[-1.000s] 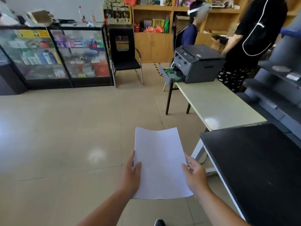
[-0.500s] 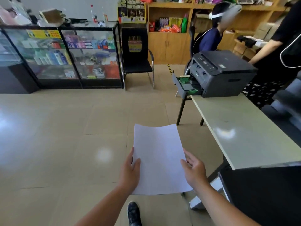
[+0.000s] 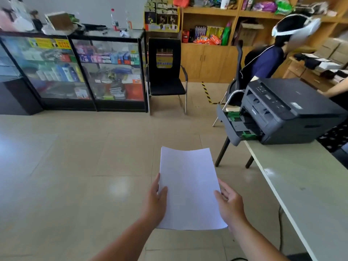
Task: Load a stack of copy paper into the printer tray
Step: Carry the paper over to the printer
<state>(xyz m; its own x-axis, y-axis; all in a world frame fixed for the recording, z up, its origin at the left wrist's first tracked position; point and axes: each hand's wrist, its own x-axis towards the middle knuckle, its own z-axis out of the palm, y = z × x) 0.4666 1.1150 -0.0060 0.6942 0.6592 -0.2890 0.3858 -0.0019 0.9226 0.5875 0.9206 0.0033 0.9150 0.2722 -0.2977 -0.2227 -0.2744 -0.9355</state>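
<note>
A thin stack of white copy paper (image 3: 188, 187) is held flat in front of me over the tiled floor. My left hand (image 3: 156, 200) grips its left edge and my right hand (image 3: 228, 202) grips its right edge. The dark grey printer (image 3: 290, 110) stands at the far end of a pale table (image 3: 301, 185), up and to the right of the paper. Its paper tray (image 3: 235, 127) is pulled out toward the left, showing green guides inside and no paper that I can see.
A seated person wearing a headset (image 3: 273, 59) is behind the printer, and another person's arm (image 3: 337, 91) reaches in at the right edge. A black chair (image 3: 165, 76) and glass display cabinets (image 3: 75, 70) line the far wall. A cable (image 3: 280, 228) hangs off the table's near side.
The view has moved forward and to the left: the printer and its tray are now larger and nearer, and the black table at the right has left the frame. Both hands still hold the paper.
</note>
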